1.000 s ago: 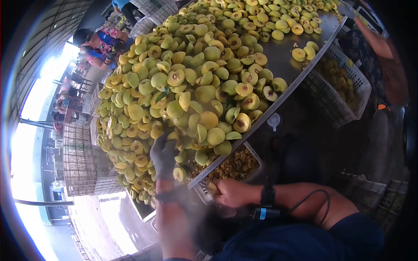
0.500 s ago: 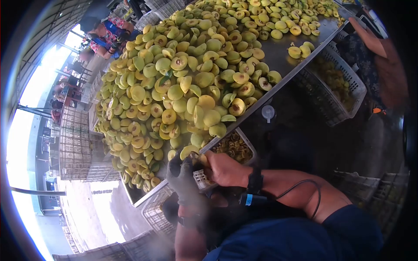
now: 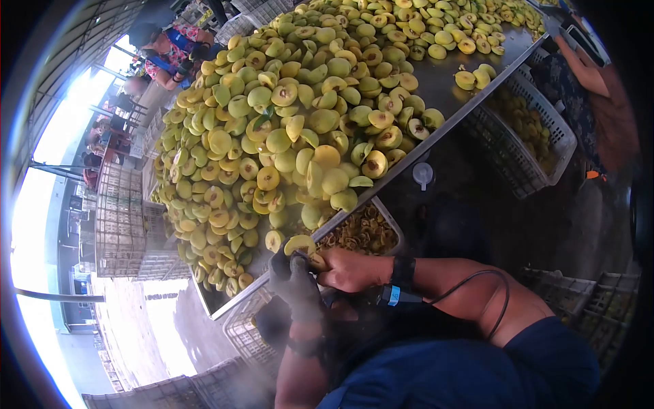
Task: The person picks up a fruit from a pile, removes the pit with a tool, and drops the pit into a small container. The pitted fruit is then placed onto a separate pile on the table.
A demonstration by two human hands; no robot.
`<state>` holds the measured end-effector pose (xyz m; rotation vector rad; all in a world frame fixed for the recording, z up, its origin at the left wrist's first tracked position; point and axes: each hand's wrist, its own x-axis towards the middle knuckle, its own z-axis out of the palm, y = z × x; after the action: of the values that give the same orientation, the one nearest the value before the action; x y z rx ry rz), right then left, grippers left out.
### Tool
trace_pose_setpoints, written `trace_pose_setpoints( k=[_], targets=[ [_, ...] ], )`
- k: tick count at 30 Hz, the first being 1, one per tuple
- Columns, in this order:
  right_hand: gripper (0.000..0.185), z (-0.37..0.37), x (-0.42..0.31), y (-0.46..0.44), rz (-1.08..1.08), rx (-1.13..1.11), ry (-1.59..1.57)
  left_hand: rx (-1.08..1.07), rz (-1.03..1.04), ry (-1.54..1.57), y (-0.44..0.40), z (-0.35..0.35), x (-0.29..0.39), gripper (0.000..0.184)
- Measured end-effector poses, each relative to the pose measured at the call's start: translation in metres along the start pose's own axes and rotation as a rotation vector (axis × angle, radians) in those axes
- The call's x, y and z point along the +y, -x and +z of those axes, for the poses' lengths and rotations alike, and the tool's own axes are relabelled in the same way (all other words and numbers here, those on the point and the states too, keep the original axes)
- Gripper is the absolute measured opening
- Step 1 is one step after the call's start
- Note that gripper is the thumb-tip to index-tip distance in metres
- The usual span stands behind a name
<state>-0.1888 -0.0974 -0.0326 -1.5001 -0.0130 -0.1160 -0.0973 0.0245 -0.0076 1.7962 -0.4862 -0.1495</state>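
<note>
A large heap of halved yellow-green fruit covers the metal table. My left hand, in a grey glove, is closed on a fruit half at the table's near edge. Right beside it, my right hand is closed in a fist against the fruit; whatever it grips is hidden by the fingers. Just beyond my hands, below the table edge, a crate holds brown pits and scraps.
Another crate with fruit stands at the right, near a co-worker's arm. A person works across the heap at upper left. Stacked crates stand left. A clear plastic cup is beyond the table edge.
My gloved left hand has come back from the heap to my right hand, now with a fruit half in it. Both hands have stayed together over the last half second.
</note>
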Motion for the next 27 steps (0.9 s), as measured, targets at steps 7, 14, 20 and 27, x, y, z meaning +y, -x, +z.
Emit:
trace_pose_setpoints(
  k=[7, 14, 20, 27],
  targets=[
    [0.023, -0.007, 0.001, -0.001, 0.104, -0.047, 0.005, -0.129, -0.018, 0.176, -0.015, -0.008, -0.020, 0.035],
    [0.031, -0.006, -0.024, 0.012, 0.135, 0.208, 0.181, 0.002, -0.212, 0.431, -0.010, -0.001, -0.009, 0.028],
    [0.024, 0.005, -0.002, 0.006, 0.185, 0.300, 0.317, 0.029, -0.137, 0.305, -0.003, 0.007, -0.010, 0.030],
    [0.032, 0.000, -0.010, 0.005, 0.192, 0.163, 0.178, 0.033, -0.103, 0.144, 0.005, 0.006, -0.017, 0.031]
  ],
)
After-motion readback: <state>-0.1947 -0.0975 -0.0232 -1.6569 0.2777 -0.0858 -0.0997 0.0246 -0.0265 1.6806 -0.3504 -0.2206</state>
